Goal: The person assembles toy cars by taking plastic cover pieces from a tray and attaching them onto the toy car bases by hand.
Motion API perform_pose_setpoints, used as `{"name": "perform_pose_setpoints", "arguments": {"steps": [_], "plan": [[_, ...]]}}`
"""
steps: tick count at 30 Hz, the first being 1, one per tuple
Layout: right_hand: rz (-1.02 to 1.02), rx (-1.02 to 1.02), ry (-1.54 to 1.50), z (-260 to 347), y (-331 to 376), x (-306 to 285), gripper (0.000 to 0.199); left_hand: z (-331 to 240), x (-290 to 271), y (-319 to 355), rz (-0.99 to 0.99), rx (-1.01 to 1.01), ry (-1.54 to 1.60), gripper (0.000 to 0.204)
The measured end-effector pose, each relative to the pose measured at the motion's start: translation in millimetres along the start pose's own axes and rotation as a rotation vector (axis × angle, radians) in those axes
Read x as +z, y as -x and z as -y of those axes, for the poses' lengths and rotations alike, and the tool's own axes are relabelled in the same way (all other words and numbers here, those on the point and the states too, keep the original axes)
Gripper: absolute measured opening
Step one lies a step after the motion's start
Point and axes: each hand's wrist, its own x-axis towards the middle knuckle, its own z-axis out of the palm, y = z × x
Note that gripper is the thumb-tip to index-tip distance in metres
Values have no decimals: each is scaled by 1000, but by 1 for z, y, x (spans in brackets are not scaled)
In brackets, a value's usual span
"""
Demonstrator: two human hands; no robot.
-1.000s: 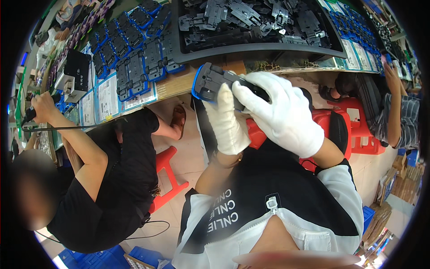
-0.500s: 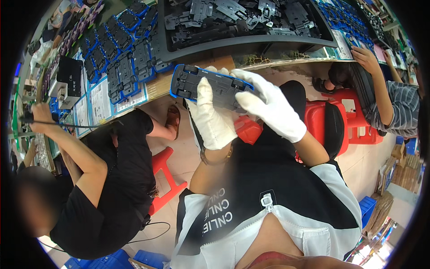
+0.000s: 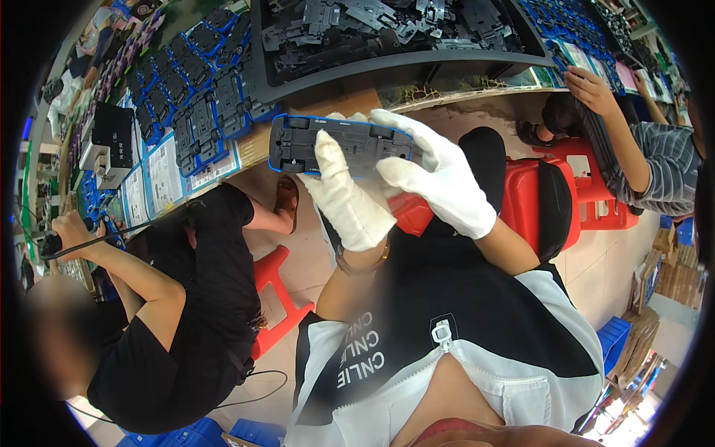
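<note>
bench [image 3: 350, 104]: runs across the top, bowed by the lens
black tray [image 3: 387, 67]: on the bench, heaped with dark plastic parts [image 3: 387, 22]
blue frames [image 3: 201, 97]: rows of them left of the tray; more at far right [image 3: 573, 22]
printed sheets [image 3: 160, 175]: under the left rows, at the bench edge
black box [image 3: 112, 138]: on the bench, far left
red stools [image 3: 566, 186]: right, below the bench; another [image 3: 272, 279] lower left
person in black [image 3: 179, 298]: seated left, gripping a cable [image 3: 97, 240]
person in stripes [image 3: 655, 160]: right, hand at the bench edge
blue crates [image 3: 614, 339]: on the floor, lower right
</note>
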Motion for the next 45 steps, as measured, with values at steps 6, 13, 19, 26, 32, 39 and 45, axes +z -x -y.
{"name": "perform_pose_setpoints", "arguments": {"steps": [6, 13, 19, 26, 32, 39, 45], "plan": [[-22, 56, -150, -3, -1, -4, 48, 0, -7, 0, 140, -23, 53, 41], [-52, -72, -48, -28, -6, 1, 42, -7, -21, -7, 156, 2, 3, 39], [-48, -253, 450, -14, 3, -10, 46, -37, -40, -21, 114, -242, -46, 37], [-456, -373, 580, 18, 17, -78, 37, -188, -153, -178, -234, 302, -300, 30], [-681, -365, 529, 24, 35, -132, 38, -237, -224, -339, -546, 468, -1055, 34], [-710, -499, 770, 19, 24, -186, 30, -315, -327, -453, 49, 798, -2118, 43], [-1209, -447, 1312, 63, 11, -256, 46, -260, -286, -481, -331, 474, -1406, 46]]}}
